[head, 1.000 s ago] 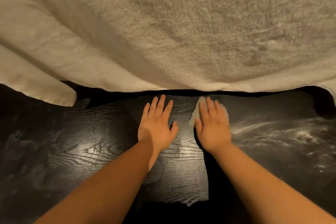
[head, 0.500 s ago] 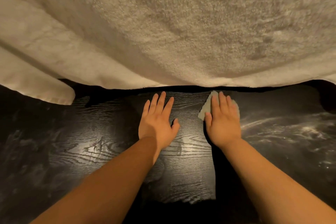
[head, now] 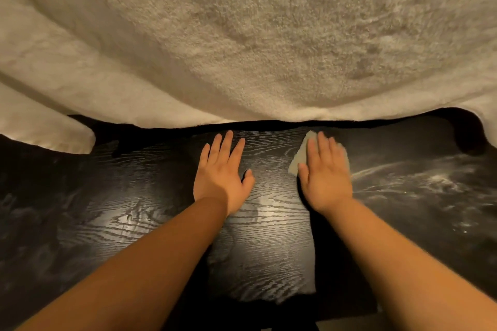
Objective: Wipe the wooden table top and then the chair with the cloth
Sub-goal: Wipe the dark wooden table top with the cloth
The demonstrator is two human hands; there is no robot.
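Across the top of the frame hangs a pale fluffy fabric [head: 242,35], with a folded flap at far left. It hides the far edge of the dark wood-grain table [head: 269,250].

At centre left, the left hand [head: 220,177] lies flat on the wood, fingers straight and a little spread, thumb out. It holds nothing and sits much where it was a second ago.

Just right of centre, the cloth [head: 300,154] lies on the table under the right hand [head: 326,177]. That hand is flat too, its fingers [head: 320,148] straight and close together, pressing down rather than gripping. Most of the cloth is covered. One pale corner pokes out left of the index finger and above the thumb, and a thin edge shows past the little finger.

Over the last second the right hand and cloth have slid rightward, away from the left hand, and the strip of clean grain between the two has widened. The slide had largely slowed by the last half second.

At right, whitish dust smears [head: 430,183] begin just beside the right hand, so the stroke seems to be working into the dirty part. The left side also looks hazy. The tabletop is probably only partly done. No chair is in view.
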